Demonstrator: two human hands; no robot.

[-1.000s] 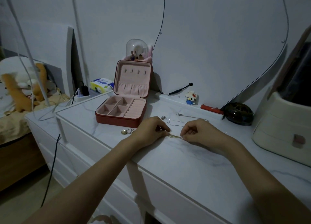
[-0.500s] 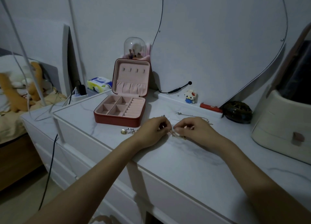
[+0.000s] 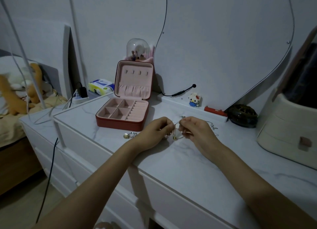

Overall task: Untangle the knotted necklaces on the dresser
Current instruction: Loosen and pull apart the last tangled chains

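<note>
The left hand [image 3: 155, 131] and the right hand [image 3: 197, 130] each pinched the knotted necklaces [image 3: 176, 129] just above the dresser [image 3: 171, 168], so the job looked only begun (more chain lay beside them).

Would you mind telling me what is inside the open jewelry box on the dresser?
The jewelry box shows empty pink compartments and ring rolls in its base, and bare hooks and a gathered pocket in the upright lid. Whether anything sits inside that pocket cannot be seen.
</note>
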